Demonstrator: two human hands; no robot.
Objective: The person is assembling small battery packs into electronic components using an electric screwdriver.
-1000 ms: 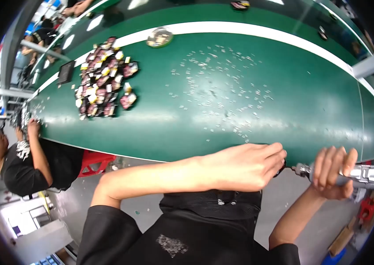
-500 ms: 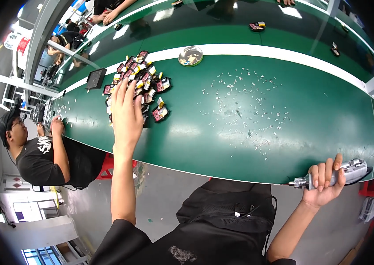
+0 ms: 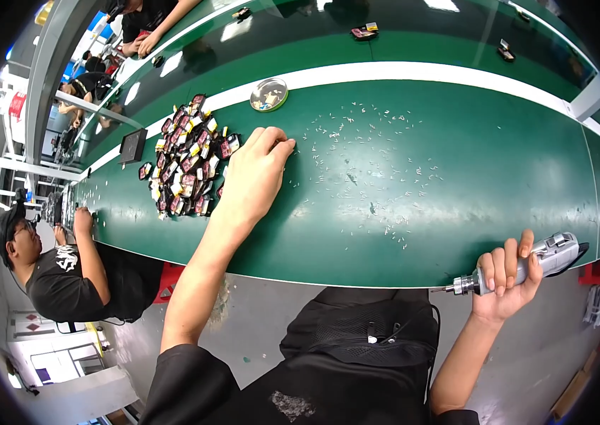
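Note:
My right hand [image 3: 505, 273] wraps round a grey electric screwdriver [image 3: 553, 253] at the table's front edge, its bit pointing left. My left hand [image 3: 256, 173] is stretched over the green table [image 3: 456, 234], thumb and fingers drawn together in a pinch; whatever they hold, if anything, is hidden. Those fingertips are at the left fringe of many tiny silvery pieces [image 3: 374, 209], likely screws, scattered over the tabletop. Left of my left hand lies a heap of small black units [image 3: 186, 159] with reddish faces and yellow-and-white tabs. My left hand and wrist cover part of the heap's right side.
A round, shallow metal dish [image 3: 268, 94] with small pale pieces inside stands by the white rail [image 3: 413, 71]. Beyond the heap is a black tray [image 3: 132, 146]. A few similar units [image 3: 365, 32] lie on the strip behind the rail. A co-worker [image 3: 52, 262] sits at left.
My left hand has moved right, off the heap to the edge of the scattered pieces, and its spread fingers have closed into a pinch. My right hand keeps hold of the screwdriver. The view has shifted slightly.

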